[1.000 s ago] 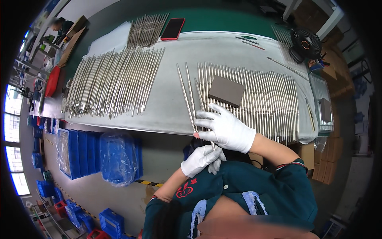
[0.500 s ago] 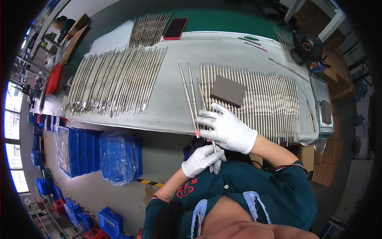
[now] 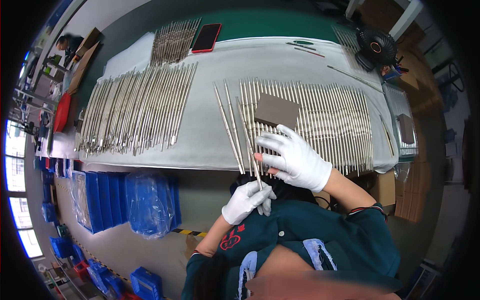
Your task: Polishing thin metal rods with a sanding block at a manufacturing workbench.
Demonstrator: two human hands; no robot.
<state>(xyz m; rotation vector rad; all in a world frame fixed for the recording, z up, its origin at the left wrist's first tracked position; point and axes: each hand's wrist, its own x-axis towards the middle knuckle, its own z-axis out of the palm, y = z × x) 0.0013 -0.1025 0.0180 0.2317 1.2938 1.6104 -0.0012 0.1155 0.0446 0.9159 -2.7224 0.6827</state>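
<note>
A slim, shiny metal rod (image 3: 245, 125) slants over the table's front edge, its lower end gripped in my white-gloved left hand (image 3: 244, 203). My right hand (image 3: 300, 161), in a white glove with bare tips on two digits, hovers open beside that rod with fingers apart, above the near ends of a row of similar rods (image 3: 337, 132). A flat grey-brown block (image 3: 276, 110) rests on this row, just beyond my right fingers. Two loose rods (image 3: 233, 127) lie to the left of the held one.
Another wide row of rods (image 3: 137, 107) covers the table's left side, with a smaller bundle (image 3: 175, 40) behind. A red-edged phone (image 3: 206, 38) lies at the back. A black fan (image 3: 376, 47) stands back right. Blue crates (image 3: 107, 200) sit below the table; a person (image 3: 68, 44) is far left.
My right hand has opened and drawn slightly right, away from the held rod. My left hand keeps hold of the rod's lower end. The whole view has shifted a little.
</note>
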